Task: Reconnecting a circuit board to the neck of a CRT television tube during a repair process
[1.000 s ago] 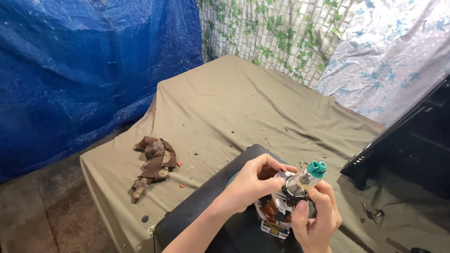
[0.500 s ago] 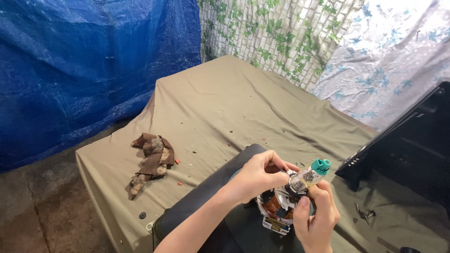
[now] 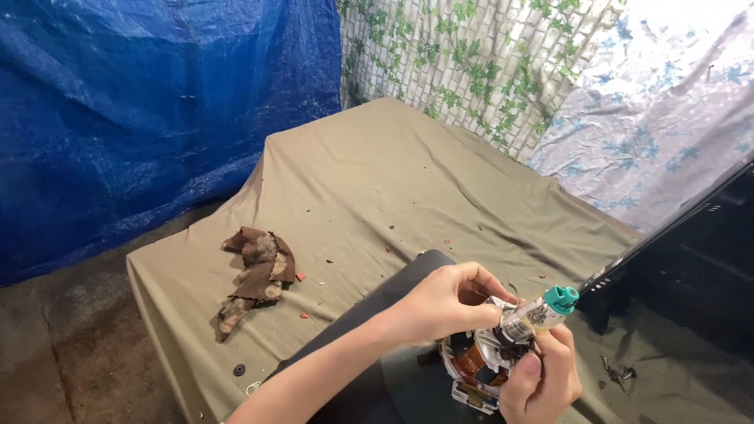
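My left hand point(image 3: 444, 301) curls over the top of a small electric motor point(image 3: 479, 365) with copper windings and a white frame. My right hand point(image 3: 542, 377) grips the motor from below and the right. A metal shaft with a teal cap point(image 3: 560, 298) sticks up and to the right from between the two hands. The motor is held above a dark grey mat point(image 3: 393, 385) on a table draped in olive cloth point(image 3: 377, 180).
A crumpled brown rag point(image 3: 255, 271) lies at the table's left. Small bits and a black washer point(image 3: 239, 369) are scattered on the cloth. A black panel point(image 3: 691, 259) leans at the right, with loose screws point(image 3: 616, 371) near it. Blue tarp point(image 3: 118, 118) hangs behind.
Both hands with the motor have shifted slightly up and to the right in view. The grip on the motor looks the same.
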